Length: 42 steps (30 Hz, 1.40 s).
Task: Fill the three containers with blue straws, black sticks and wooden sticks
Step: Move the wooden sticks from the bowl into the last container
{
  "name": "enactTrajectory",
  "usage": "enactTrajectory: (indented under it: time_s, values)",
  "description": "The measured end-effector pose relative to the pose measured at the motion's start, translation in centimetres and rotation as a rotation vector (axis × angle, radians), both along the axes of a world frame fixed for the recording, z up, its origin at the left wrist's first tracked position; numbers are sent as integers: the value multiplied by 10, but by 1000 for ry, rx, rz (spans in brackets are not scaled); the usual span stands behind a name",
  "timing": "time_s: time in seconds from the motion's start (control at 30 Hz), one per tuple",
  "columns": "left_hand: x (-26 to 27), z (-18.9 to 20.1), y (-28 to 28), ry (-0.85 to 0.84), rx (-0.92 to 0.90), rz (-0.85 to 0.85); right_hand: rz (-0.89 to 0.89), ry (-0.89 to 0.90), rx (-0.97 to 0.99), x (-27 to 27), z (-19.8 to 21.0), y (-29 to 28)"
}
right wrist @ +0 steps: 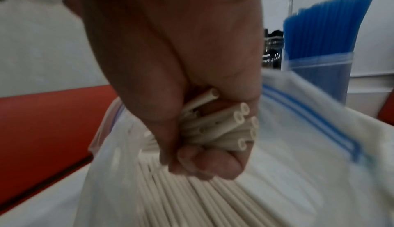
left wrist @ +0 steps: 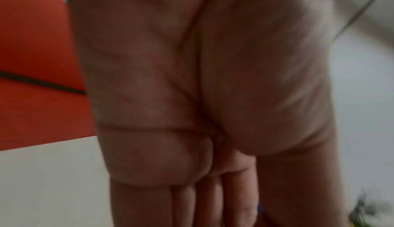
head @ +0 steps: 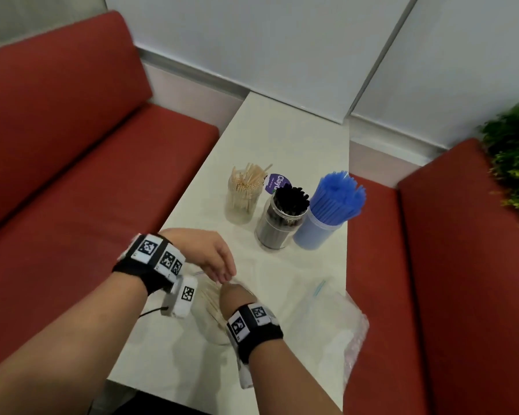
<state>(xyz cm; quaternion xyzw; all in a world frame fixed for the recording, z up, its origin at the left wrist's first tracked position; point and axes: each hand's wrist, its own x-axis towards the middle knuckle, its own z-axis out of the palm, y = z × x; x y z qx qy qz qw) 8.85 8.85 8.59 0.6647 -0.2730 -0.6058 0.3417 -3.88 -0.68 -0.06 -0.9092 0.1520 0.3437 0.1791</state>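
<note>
Lower centre of the head view: right hand, grip closed round a bundle of wooden sticks inside a clear zip bag on the white surface; left hand at the bag mouth, fingers apparently relaxed, grip unclear. Upper centre: stick jar, part-filled. Light, stiff, slippery hollow sticks; best grasped mid-length, firmly bunched.

Three jars upright, filled; wooden sticks bundled inside bag.
</note>
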Motion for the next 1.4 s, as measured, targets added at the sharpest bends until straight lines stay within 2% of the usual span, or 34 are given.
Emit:
enactTrajectory:
  time_s: [0.13, 0.2, 0.27, 0.33, 0.4, 0.47, 0.53, 0.6, 0.67, 0.77, 0.8, 0.83, 0.93, 0.97, 1.0, 1.03, 1.1, 1.17, 1.2, 1.27, 1.33, 1.4]
  values:
    - [-23, -15, 4, -457, 179, -298, 140, 10, -36, -2, 39, -7]
    - [-36, -24, 2, -579, 253, -362, 191, -24, -51, -1, 65, -11]
    - [-47, -36, -2, -621, 222, -297, 244, -71, -92, -1, 94, -15]
    - [-54, -40, -7, -654, 130, -136, 236, -95, -160, 2, 125, -21]
    - [-53, -36, -9, -602, 35, 41, 193, -104, -188, 9, 165, -30]
    - [-51, -27, -12, -514, -57, 213, 97, -235, -108, 17, 206, -45]
    - [-52, -15, -14, -386, -200, 359, -63, -542, 65, 18, 241, -56]
    - [-55, -1, -19, -282, -297, 435, -209, -885, 221, 15, 258, -55]
    - [-58, 12, -27, -206, -354, 461, -192, -1002, 228, 13, 258, -45]
    - [-63, 28, -36, -105, -414, 465, -84, -901, 99, 16, 242, -34]
    - [-65, 30, -37, -75, -416, 492, -109, -935, 167, 16, 237, -35]
    - [-66, 32, -37, -54, -417, 531, -180, -1013, 319, 16, 233, -37]
    - [-63, 42, -36, -34, -471, 616, -528, -1294, 747, 14, 219, -46]
    - [-61, 50, -36, -35, -502, 628, -690, -1303, 856, 15, 209, -51]
    - [-58, 60, -37, -44, -535, 638, -855, -1221, 943, 16, 198, -55]
    - [-56, 71, -38, -63, -567, 648, -987, -1065, 1018, 16, 185, -59]
    - [-53, 92, -41, -112, -621, 672, -1126, -692, 1195, 12, 161, -59]
    - [-54, 105, -45, -133, -698, 651, -1158, -452, 1458, 9, 142, -52]
    - [-56, 110, -47, -132, -731, 624, -1161, -406, 1600, 8, 137, -44]
    - [-59, 116, -49, -142, -754, 572, -1160, -452, 1807, 8, 139, -29]
    - [-62, 119, -49, -176, -747, 542, -1095, -517, 1838, 8, 145, -24]
    - [-61, 117, -46, -217, -746, 537, -1093, -490, 1882, 7, 145, -30]
